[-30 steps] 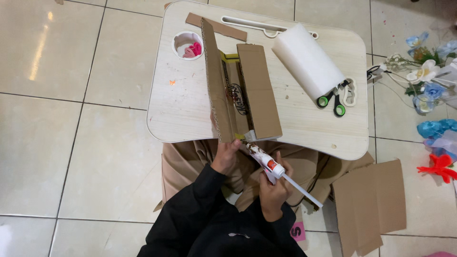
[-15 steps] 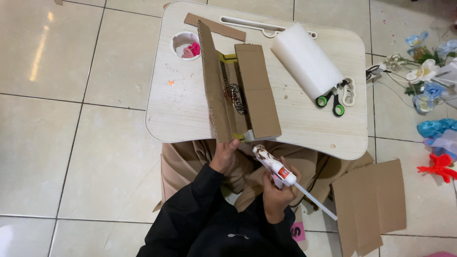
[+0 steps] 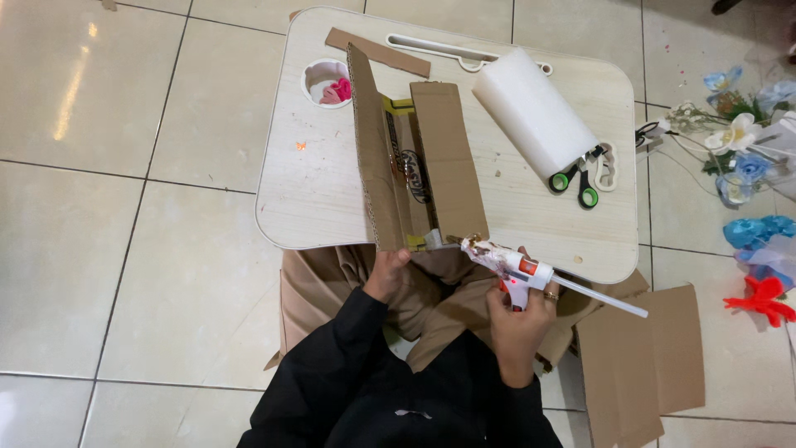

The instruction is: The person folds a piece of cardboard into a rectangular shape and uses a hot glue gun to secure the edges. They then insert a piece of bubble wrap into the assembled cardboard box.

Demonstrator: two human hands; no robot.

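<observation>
Cardboard box edge pinched by the left hand; right hand clamped on glue gun beside it.

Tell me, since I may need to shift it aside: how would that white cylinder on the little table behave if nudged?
The white cylinder lies on its side on the table, so a sideways push would probably set it rolling. The scissors touching its lower end might check it there. It looks like foam or rolled paper, so likely light for its bulk and easily dented.
</observation>
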